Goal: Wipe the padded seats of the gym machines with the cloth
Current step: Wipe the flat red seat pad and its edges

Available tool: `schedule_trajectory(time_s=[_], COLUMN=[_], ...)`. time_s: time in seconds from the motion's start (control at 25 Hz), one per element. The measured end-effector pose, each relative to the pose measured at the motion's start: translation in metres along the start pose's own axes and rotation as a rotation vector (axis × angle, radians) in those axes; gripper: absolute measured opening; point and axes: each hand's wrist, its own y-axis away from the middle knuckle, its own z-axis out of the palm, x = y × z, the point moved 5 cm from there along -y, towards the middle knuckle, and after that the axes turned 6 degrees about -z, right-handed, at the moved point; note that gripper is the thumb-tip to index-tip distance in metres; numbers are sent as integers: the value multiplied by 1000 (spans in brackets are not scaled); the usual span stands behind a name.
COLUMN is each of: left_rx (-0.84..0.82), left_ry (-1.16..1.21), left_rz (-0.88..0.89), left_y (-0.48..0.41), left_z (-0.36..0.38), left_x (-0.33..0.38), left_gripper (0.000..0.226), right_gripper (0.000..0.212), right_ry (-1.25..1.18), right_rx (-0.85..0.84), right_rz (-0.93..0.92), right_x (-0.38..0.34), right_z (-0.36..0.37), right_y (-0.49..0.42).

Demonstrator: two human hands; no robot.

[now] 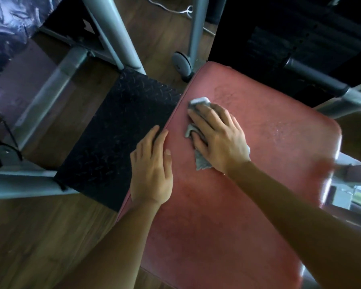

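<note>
- The padded seat (238, 205) is a broad red vinyl cushion that fills the right half of the head view, with a piped seam along its left edge.
- The cloth (201, 162) lies on the far left part of the seat, close to that seam. It is grey and crumpled, and shows beyond the fingertips and below the heel of the palm.
- The right grip (219, 140), a bare hand, lies palm down on the cloth. Its fingers are spread and nearly straight, so it presses the cloth rather than clenching it.
- The left grip (152, 170) rests on the seat's left edge with its fingers apart and relaxed. The thumb is on top of the cushion and nothing is held; it seems to be bracing.
- The cloth looks light, limp and thin. It will likely bunch or slide out under a loose palm, so flat pressure over its middle suits it better than a pinch at a corner.
- The vinyl looks smooth and slightly yielding. A dull, scuffed patch shows to the right of the cloth, and most of the seat's near and right area probably awaits wiping.
- To the left of the seat are a black tread-pattern footplate (113, 132), grey frame tubes (117, 38) and a wooden floor (29, 236).
</note>
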Motion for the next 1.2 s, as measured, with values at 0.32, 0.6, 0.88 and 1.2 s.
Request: schedule_trajectory(time_s=[0.32, 0.6, 0.88, 1.2], left_rx=[-8, -13, -30, -143], left_ry=[-28, -33, 34, 467], left_rz=[17, 25, 30, -48], left_y=[-1, -2, -5, -8], left_z=[3, 2, 3, 0], left_x=[-1, 0, 1, -9], left_gripper=[44, 44, 43, 46], right_gripper=[45, 37, 58, 57], right_ry=[282, 83, -107, -193], right_rx=[34, 113, -67, 213], right_rz=[707, 354, 125, 740], right_x=[144, 36, 42, 15], right_z=[-53, -15, -19, -19], right_y=[83, 34, 48, 33])
